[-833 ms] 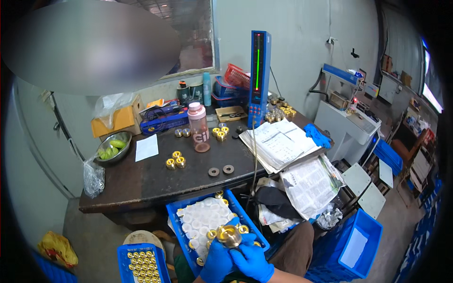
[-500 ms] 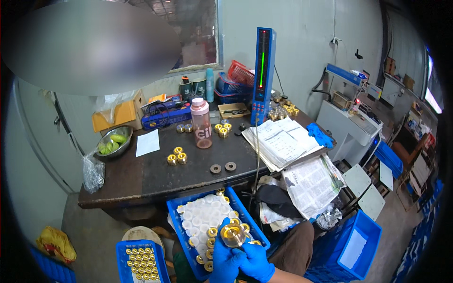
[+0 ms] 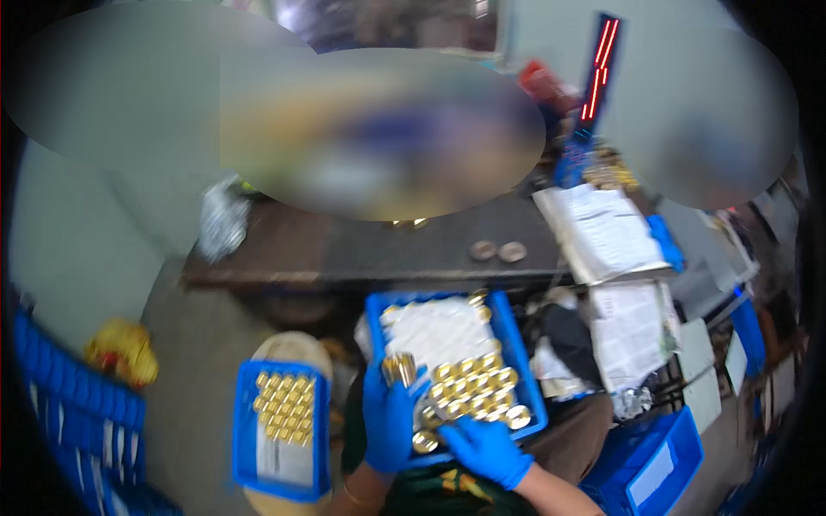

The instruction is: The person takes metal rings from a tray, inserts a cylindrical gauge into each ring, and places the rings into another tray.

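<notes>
My left hand (image 3: 389, 426), in a blue glove, is closed around a gold-and-silver metal ring (image 3: 399, 370), held up at the left side of a blue crate (image 3: 522, 361). My right hand (image 3: 489, 452), also gloved, reaches over the crate's near part. Its fingertips are at a shiny metal ring (image 3: 430, 416); blur hides whether they grip it. Rows of gold-coloured rings (image 3: 473, 385) fill the crate's middle and right. White plastic pieces (image 3: 439, 331) lie packed toward its far end.
A smaller blue tray (image 3: 243, 430) with gold rings stands on a round stool (image 3: 292, 347) at left. Beyond the crate is a dark desk (image 3: 361, 254) with two grey rings (image 3: 497, 251), papers (image 3: 602, 228) and a lit blue column gauge (image 3: 594, 95). An empty-looking blue crate (image 3: 680, 456) stands at right.
The view has swung left and down. My hands, together on one ring before, are now apart: the left holds a ring and the right is down at the crate. The gauge's light went from green to red.
</notes>
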### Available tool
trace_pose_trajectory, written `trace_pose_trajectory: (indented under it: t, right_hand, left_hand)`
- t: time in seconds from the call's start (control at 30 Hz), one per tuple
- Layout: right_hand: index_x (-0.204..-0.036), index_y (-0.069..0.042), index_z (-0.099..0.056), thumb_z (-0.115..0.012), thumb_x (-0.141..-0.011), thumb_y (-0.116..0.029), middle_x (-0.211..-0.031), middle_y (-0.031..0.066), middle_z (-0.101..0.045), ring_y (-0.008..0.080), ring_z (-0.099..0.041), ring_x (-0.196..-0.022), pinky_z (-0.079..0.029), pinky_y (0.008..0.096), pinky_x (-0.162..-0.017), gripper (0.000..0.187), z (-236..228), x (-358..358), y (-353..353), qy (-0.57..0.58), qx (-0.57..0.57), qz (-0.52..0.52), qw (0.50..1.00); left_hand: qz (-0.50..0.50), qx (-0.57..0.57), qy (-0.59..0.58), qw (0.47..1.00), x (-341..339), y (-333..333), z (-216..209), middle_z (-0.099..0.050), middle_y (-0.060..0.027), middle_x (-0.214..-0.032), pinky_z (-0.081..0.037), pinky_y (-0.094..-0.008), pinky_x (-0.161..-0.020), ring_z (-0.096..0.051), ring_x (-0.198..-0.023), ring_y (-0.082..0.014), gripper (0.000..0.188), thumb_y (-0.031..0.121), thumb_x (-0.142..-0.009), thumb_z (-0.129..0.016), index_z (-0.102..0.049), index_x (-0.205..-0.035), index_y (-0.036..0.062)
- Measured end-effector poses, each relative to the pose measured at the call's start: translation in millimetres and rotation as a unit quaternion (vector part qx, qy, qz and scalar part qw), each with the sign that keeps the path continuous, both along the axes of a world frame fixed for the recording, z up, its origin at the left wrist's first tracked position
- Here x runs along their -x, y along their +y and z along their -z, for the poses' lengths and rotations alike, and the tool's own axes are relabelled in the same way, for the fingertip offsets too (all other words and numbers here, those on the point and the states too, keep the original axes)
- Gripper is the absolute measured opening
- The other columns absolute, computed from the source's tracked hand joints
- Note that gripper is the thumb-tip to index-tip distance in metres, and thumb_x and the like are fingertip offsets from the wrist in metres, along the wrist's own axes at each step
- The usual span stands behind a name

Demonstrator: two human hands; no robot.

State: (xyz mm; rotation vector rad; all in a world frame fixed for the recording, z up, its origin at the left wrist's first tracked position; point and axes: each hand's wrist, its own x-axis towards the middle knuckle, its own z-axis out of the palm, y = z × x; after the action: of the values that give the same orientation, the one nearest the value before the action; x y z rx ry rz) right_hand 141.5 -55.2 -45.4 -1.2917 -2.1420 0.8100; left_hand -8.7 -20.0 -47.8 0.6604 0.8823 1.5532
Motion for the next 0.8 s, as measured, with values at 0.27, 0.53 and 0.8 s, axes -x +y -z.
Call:
trace_pose_trajectory:
  t: [0.27, 0.53, 0.8]
  right_hand:
    - [-0.069, 0.000, -0.050, -0.052, -0.083, -0.015, -0.054, 0.0083, -0.046, 0.0152, -0.043, -0.051, -0.034, 0.0295, -0.048, 0.020, 31.3, -31.7, 3.3, 0.084, 0.070, 0.197, 0.974]
    - [-0.068, -0.007, -0.046, -0.046, -0.088, -0.020, -0.058, -0.0046, -0.042, 0.0033, -0.036, -0.053, -0.029, 0.0200, -0.046, 0.024, 31.2, -32.0, -3.0, 0.171, 0.166, 0.247, 0.939]
    - [-0.070, -0.001, -0.050, -0.049, -0.085, -0.011, -0.058, -0.0013, -0.045, 0.0058, -0.039, -0.050, -0.033, 0.0222, -0.041, 0.018, 28.5, -37.5, -3.8, 0.205, 0.185, 0.238, 0.931]
  left_hand:
    - [-0.495, 0.173, 0.239, 0.817, 231.1, -44.2, 224.3, -0.050, -0.0046, -0.085, -0.042, -0.0260, -0.067, -0.047, -0.075, -0.0116, 0.031, 0.014, -0.077, -0.061, -0.046, -0.101, 0.0021]
    - [-0.604, 0.338, 0.265, 0.672, 285.4, -62.2, 252.0, -0.055, -0.0132, -0.090, -0.044, -0.0334, -0.072, -0.052, -0.080, -0.0204, 0.031, 0.013, -0.070, -0.067, -0.049, -0.090, -0.0018]
    - [-0.577, 0.335, 0.294, 0.685, 295.2, -62.1, 275.2, -0.056, -0.0149, -0.096, -0.043, -0.0331, -0.075, -0.052, -0.085, -0.0228, 0.028, 0.017, -0.078, -0.057, -0.051, -0.097, -0.0022]
